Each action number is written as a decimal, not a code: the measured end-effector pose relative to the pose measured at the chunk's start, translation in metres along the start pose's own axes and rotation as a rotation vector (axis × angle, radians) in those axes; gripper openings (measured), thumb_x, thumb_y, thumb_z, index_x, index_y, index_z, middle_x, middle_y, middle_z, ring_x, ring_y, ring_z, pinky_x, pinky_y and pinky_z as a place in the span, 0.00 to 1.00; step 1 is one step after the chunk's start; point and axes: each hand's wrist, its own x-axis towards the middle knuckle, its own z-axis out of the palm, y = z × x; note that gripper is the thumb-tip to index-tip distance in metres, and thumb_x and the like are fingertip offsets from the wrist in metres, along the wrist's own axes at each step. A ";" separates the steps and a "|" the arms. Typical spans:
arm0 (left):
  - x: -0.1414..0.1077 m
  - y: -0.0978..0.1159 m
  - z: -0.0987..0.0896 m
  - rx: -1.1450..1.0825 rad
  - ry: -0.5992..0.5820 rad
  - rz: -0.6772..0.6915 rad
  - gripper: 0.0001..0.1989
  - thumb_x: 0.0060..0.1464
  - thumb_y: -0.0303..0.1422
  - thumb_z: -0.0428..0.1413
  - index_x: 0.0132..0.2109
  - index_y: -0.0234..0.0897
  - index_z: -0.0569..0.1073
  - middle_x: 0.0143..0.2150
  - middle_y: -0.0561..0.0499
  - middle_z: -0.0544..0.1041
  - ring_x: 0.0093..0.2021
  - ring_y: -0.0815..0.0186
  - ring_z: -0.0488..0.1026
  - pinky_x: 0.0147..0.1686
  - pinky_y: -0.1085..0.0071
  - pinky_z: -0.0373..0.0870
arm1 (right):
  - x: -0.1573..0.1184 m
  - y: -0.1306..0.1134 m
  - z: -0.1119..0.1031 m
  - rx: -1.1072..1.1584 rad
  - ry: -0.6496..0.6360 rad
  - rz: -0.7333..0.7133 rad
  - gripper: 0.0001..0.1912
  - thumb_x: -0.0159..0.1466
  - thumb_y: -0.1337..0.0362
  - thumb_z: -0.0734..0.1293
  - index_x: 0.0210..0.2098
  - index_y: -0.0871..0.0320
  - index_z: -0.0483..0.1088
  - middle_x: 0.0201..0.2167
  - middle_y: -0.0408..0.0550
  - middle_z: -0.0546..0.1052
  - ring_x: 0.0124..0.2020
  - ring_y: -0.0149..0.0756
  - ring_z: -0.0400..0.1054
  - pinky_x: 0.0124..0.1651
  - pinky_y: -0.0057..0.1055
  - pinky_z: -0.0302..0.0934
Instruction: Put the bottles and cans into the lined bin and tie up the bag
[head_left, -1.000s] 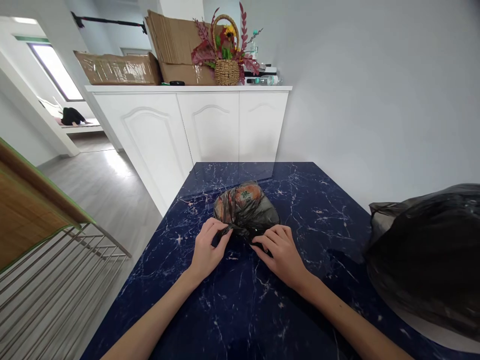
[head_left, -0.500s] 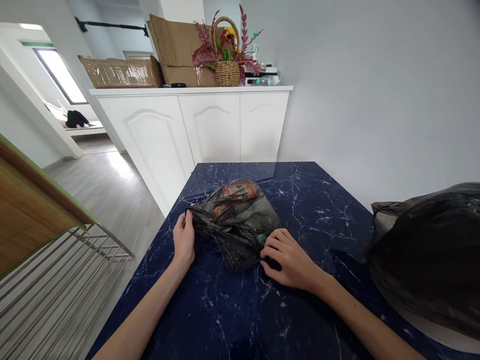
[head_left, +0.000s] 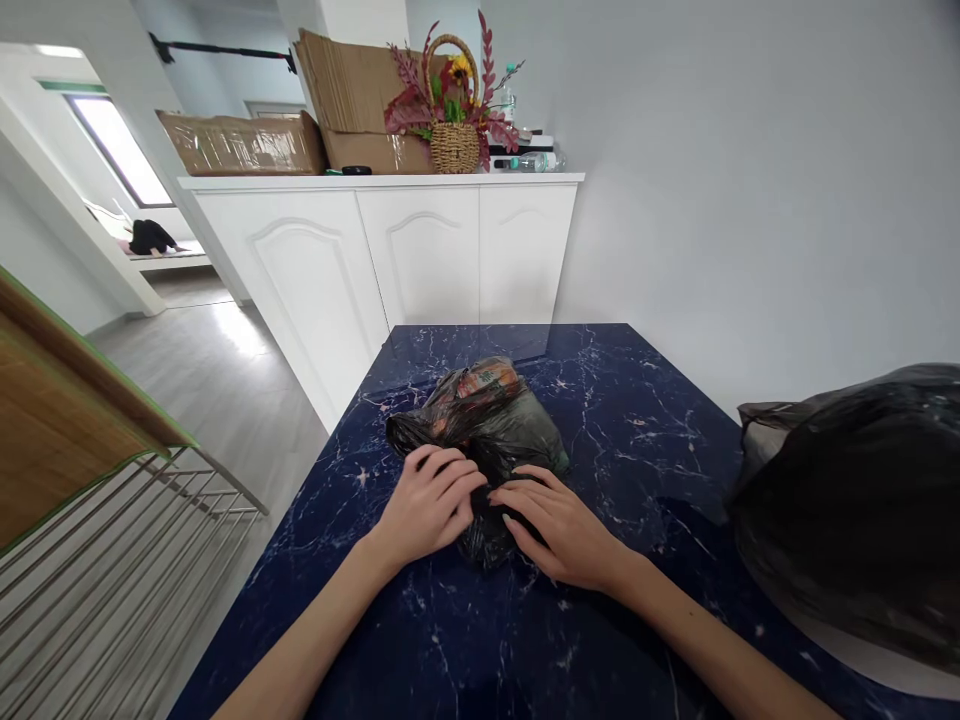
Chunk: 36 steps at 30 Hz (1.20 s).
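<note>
A thin black plastic bag (head_left: 517, 420) lies on the dark blue marbled table, and an orange-and-red printed package (head_left: 487, 378) shows through it. My left hand (head_left: 429, 505) rests at the bag's near side, its fingers curled over the gathered plastic. Close beside it, my right hand (head_left: 559, 525) is bent around the bag's near edge, thumb below and fingers on top. The two sets of fingertips almost meet over the dark folds. What lies under them is hidden.
A larger, full black bag (head_left: 855, 510) stands at the table's right edge. Beyond the table (head_left: 615, 400) is a white cabinet (head_left: 439, 250) with cardboard boxes, a flower basket (head_left: 454, 147) and bottles on top. A metal rack (head_left: 150, 570) stands at the left.
My left hand has let go of the bag's left corner and moved right to its near middle. My right hand has shifted slightly left, and the plastic between them is more bunched.
</note>
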 end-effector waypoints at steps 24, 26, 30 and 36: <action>-0.004 -0.026 0.000 0.246 -0.006 -0.240 0.17 0.68 0.38 0.57 0.29 0.43 0.78 0.26 0.47 0.76 0.37 0.53 0.71 0.53 0.47 0.64 | -0.012 0.029 -0.021 -0.455 0.224 0.242 0.20 0.76 0.60 0.66 0.27 0.54 0.78 0.17 0.39 0.75 0.22 0.33 0.68 0.65 0.53 0.58; -0.004 -0.025 0.001 0.244 0.003 -0.246 0.11 0.67 0.37 0.58 0.35 0.44 0.81 0.28 0.47 0.79 0.38 0.53 0.72 0.53 0.48 0.64 | -0.015 0.032 -0.021 -0.466 0.218 0.274 0.17 0.77 0.57 0.66 0.35 0.54 0.82 0.18 0.41 0.77 0.22 0.35 0.70 0.65 0.54 0.57; -0.006 -0.022 0.004 0.242 0.011 -0.238 0.11 0.66 0.35 0.58 0.53 0.42 0.81 0.31 0.47 0.83 0.38 0.53 0.73 0.54 0.48 0.63 | -0.016 0.034 -0.016 -0.485 0.199 0.305 0.18 0.76 0.52 0.66 0.47 0.57 0.83 0.21 0.44 0.79 0.24 0.37 0.72 0.64 0.55 0.58; -0.008 -0.019 0.008 0.250 -0.015 -0.178 0.16 0.69 0.33 0.56 0.61 0.41 0.76 0.34 0.47 0.83 0.40 0.53 0.75 0.55 0.50 0.62 | -0.014 0.029 -0.012 -0.436 0.188 0.306 0.21 0.75 0.47 0.67 0.43 0.57 0.82 0.22 0.46 0.78 0.26 0.40 0.74 0.65 0.56 0.56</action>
